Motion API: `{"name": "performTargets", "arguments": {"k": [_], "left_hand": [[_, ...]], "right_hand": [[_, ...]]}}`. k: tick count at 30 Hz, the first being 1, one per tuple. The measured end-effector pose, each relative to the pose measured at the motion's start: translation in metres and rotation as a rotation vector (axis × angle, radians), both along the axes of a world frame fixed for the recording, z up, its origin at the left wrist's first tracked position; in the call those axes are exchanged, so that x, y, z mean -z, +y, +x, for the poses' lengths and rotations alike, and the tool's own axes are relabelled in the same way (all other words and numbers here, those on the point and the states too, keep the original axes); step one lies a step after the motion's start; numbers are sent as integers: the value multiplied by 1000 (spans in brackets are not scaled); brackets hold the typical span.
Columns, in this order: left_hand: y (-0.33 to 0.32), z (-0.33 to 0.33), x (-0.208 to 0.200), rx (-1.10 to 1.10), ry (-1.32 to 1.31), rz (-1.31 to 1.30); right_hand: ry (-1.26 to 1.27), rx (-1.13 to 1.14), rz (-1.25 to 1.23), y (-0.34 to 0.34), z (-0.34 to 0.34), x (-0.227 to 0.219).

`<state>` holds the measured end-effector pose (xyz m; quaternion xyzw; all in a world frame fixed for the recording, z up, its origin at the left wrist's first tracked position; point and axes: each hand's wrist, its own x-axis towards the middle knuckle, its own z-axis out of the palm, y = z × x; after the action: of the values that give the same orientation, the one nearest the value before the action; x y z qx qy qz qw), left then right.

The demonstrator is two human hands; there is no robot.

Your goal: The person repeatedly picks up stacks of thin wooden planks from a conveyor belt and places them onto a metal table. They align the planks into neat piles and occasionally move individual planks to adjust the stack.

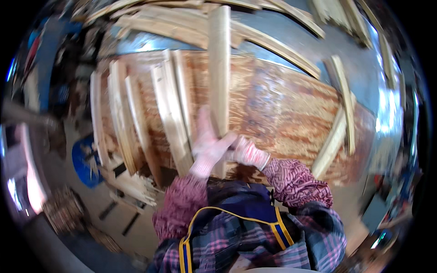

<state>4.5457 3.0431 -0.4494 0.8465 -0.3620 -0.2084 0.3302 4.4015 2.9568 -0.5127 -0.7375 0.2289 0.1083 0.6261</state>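
Head view: your left hand [207, 144] lay spread, thumb across the near part of the middle plank [220, 68], whose long axis ran straight away from you over the bench [291, 107], while your right hand [248, 152] sat just right of it, its grip impossible to tell.

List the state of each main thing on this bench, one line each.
Middle board: lying lengthwise, pointing away from the person
Left hand: gloved, thumb spread across the middle board
Right hand: gloved, partly hidden behind the left hand
Boards at left: lying roughly side by side
Two sticks at right: lying crossed
Plywood sheet: flat, patchy brown
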Motion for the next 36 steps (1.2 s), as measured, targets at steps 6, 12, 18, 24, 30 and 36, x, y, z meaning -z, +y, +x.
{"name": "performTargets", "arguments": {"k": [6,12,18,24,30,36], "left_hand": [[73,97,12,-445,618,-172],[188,142,100,-418,-70,333],[152,148,73,-562,-33,605],[-2,177,46,-377,528,-438],[-135,185,8,-528,1210,-530],[-31,95,45,-81,87,-202]], "right_hand": [[-34,240,-351,-145,65,2],[-172,118,-932,-229,201,32],[196,3,-1100,-240,319,40],[119,23,-602,-250,277,-27],[-56,33,-785,-243,220,-7],[457,47,-1197,-308,229,2]]}}
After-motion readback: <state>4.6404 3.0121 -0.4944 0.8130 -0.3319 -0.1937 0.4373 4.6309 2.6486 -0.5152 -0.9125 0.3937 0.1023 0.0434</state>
